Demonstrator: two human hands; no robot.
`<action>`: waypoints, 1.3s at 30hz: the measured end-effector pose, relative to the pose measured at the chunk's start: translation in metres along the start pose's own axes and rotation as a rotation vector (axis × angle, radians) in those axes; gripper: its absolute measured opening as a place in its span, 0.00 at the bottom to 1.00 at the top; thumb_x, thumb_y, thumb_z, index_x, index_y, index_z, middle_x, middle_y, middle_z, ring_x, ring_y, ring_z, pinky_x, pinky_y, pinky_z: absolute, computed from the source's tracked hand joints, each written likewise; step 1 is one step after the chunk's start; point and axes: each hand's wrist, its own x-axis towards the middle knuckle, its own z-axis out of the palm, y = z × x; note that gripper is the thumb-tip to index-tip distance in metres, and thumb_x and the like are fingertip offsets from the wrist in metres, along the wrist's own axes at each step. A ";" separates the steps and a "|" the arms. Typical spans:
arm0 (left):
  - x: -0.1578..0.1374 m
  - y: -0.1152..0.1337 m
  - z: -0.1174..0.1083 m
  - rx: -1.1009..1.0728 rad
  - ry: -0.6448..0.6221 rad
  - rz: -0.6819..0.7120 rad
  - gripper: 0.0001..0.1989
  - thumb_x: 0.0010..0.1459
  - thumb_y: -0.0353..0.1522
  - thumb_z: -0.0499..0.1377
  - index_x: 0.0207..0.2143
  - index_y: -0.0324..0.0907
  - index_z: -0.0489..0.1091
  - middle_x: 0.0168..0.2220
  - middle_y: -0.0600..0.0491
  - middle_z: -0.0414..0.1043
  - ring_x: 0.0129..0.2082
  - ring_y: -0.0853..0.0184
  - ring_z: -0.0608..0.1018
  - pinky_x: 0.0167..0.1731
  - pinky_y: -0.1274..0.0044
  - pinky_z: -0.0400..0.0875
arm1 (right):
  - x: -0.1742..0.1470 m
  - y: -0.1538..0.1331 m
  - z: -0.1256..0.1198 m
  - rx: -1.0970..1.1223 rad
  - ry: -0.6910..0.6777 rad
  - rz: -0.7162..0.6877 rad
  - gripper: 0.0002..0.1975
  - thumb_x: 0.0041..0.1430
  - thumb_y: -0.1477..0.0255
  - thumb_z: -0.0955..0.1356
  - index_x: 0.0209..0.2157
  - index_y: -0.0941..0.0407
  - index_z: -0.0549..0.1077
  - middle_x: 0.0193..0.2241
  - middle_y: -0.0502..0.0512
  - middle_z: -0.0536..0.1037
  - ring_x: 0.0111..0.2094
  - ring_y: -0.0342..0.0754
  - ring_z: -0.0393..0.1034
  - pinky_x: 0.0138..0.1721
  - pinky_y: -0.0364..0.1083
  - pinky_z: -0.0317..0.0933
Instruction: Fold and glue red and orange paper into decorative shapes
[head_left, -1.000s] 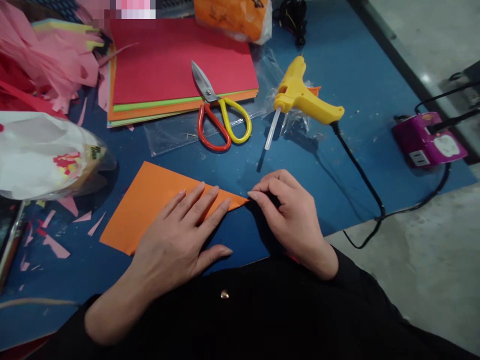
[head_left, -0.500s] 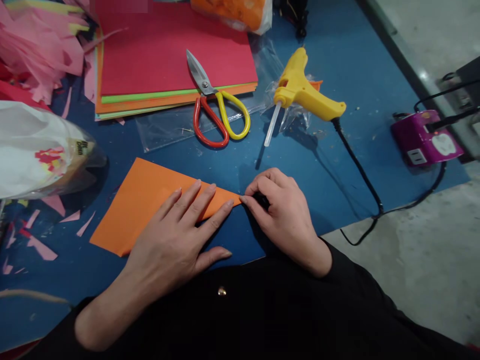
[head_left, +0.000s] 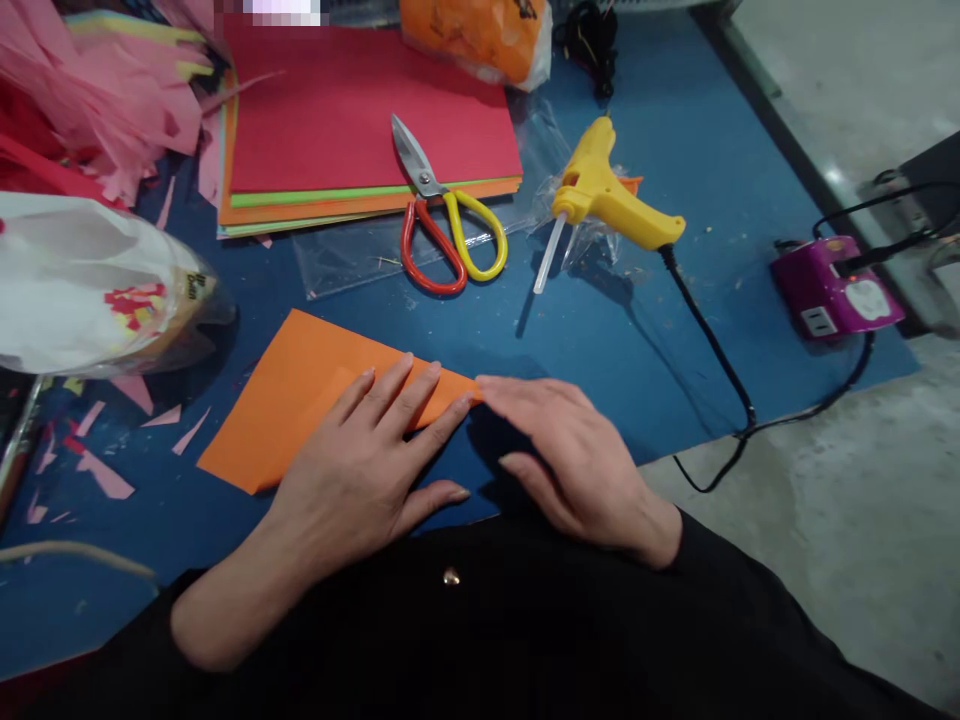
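One orange paper [head_left: 292,395] lies close to the front edge of the table [head_left: 465,335], narrowing rightward to a point. The left hand [head_left: 360,460] presses flat on it, fingers spread; the right hand [head_left: 581,455], unclenched, thumb apart, touches the point. A strip of tabletop separates the paper from one pair of scissors [head_left: 426,182] and one glue gun [head_left: 626,208].

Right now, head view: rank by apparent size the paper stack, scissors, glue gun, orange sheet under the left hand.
1. Paper stack
2. Orange sheet, partly covered by the left hand
3. Scissors and glue gun: too alike to rank
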 end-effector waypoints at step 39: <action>-0.122 0.008 -0.001 0.090 0.044 -0.330 0.38 0.70 0.52 0.41 0.71 0.36 0.49 0.71 0.42 0.54 0.71 0.53 0.57 0.67 0.57 0.46 | -0.017 -0.004 0.023 -0.465 -0.166 -0.183 0.27 0.71 0.67 0.59 0.64 0.69 0.61 0.62 0.72 0.70 0.64 0.60 0.64 0.61 0.61 0.65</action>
